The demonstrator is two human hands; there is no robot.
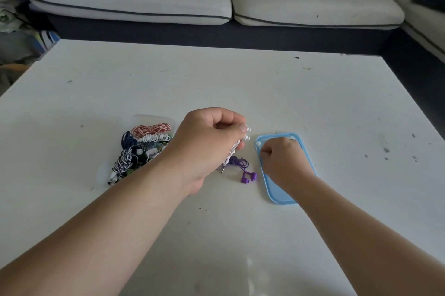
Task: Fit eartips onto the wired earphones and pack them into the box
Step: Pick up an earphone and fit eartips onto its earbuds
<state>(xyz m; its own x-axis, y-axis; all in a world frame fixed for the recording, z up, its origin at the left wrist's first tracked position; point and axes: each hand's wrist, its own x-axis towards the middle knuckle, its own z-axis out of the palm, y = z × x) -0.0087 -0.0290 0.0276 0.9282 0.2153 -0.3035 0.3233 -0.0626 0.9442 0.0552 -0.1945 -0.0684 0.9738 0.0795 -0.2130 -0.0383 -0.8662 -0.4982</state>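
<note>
**Hands busy with white earphones**

The left hand (pixel 209 141) grips white earphones (pixel 247 138) above the table (pixel 240 83). At its 3 o'clock the right hand (pixel 284 162) curls down on a blue lid (pixel 310 163); I cannot tell if it holds anything. The box (pixel 156 118) of earphones sits at 9 o'clock.

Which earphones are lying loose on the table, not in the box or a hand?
The purple earphones, alone on the table beside the blue lid. The left hand grips the white pair; the other sets sit bundled in the box.
</note>
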